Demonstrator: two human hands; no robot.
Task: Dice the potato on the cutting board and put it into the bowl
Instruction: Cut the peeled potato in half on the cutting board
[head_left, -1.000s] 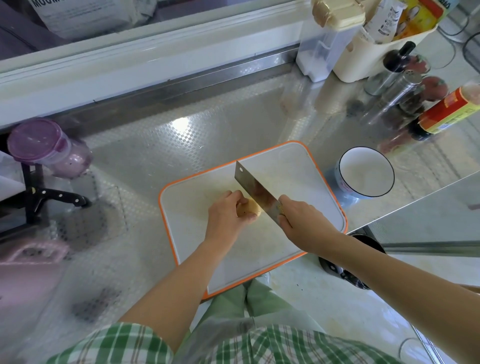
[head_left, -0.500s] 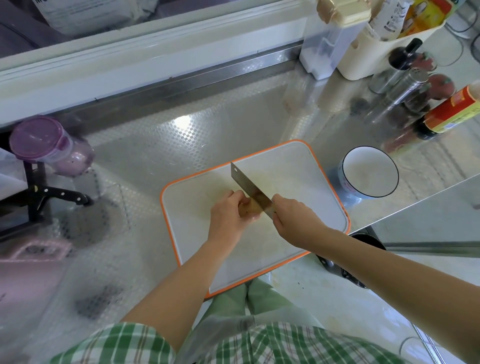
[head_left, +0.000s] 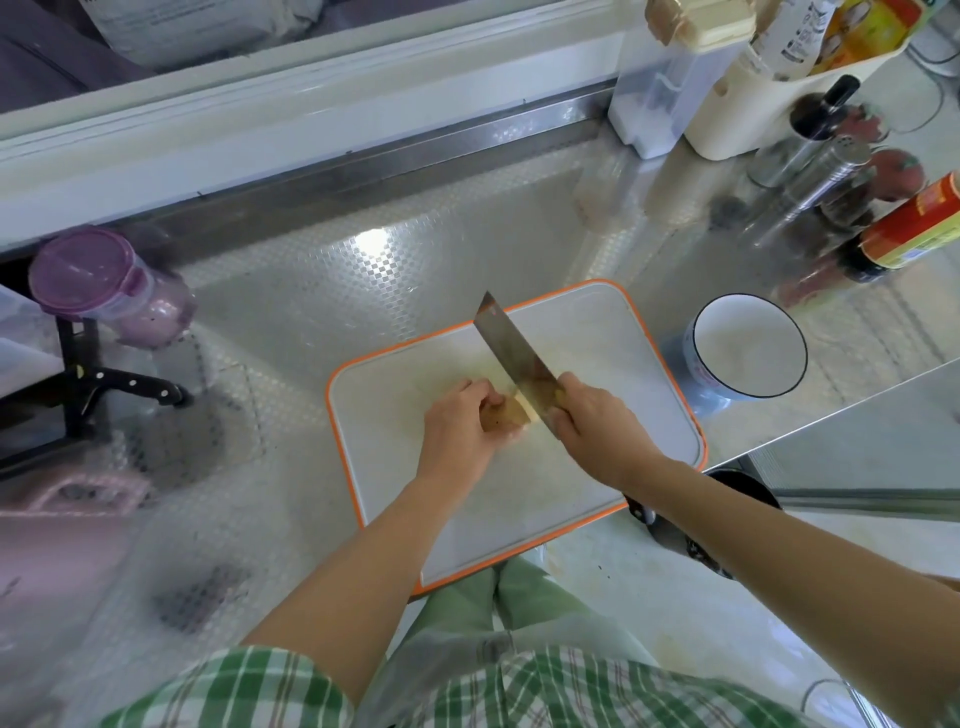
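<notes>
A white cutting board (head_left: 613, 358) with an orange rim lies on the steel counter. On it sits a yellowish potato piece (head_left: 511, 413), partly covered by my left hand (head_left: 460, 428), whose curled fingers hold it down. My right hand (head_left: 597, 428) grips the handle of a cleaver (head_left: 511, 351). Its wide blade points away to the upper left and its edge meets the right side of the potato. A white bowl (head_left: 748, 345) with a dark rim stands right of the board and looks to hold nothing.
Bottles, steel shakers and a cream caddy (head_left: 795, 98) crowd the back right. A purple-lidded jar (head_left: 98, 283) and a black rack with a knife (head_left: 130, 384) stand at the left. A dark pan (head_left: 691, 519) lies below the board's right corner, at the counter's front edge.
The cleaver has shifted a little left along the potato and rocked up and down. My left hand has stayed on the potato, fingers drawn slightly back.
</notes>
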